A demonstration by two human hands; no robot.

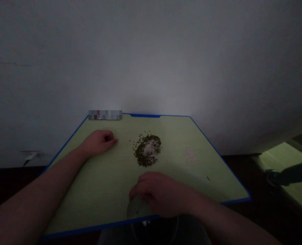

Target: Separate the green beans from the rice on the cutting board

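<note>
A pile of small dark green beans mixed with white grains (147, 149) lies near the middle of a light green table with a blue rim (212, 145). A small patch of white grains (190, 154) lies to its right. My left hand (101, 141) rests on the table left of the pile, fingers curled into a loose fist with nothing seen in it. My right hand (158, 192) is at the near edge, fingers wrapped over a clear round container (137, 207) that stands on the table edge.
A plain white wall rises right behind the table. Another green table (286, 163) stands at the right, with a dark object (274, 177) reaching over it. One dark speck (208, 178) lies on the table's right side. The room is dim.
</note>
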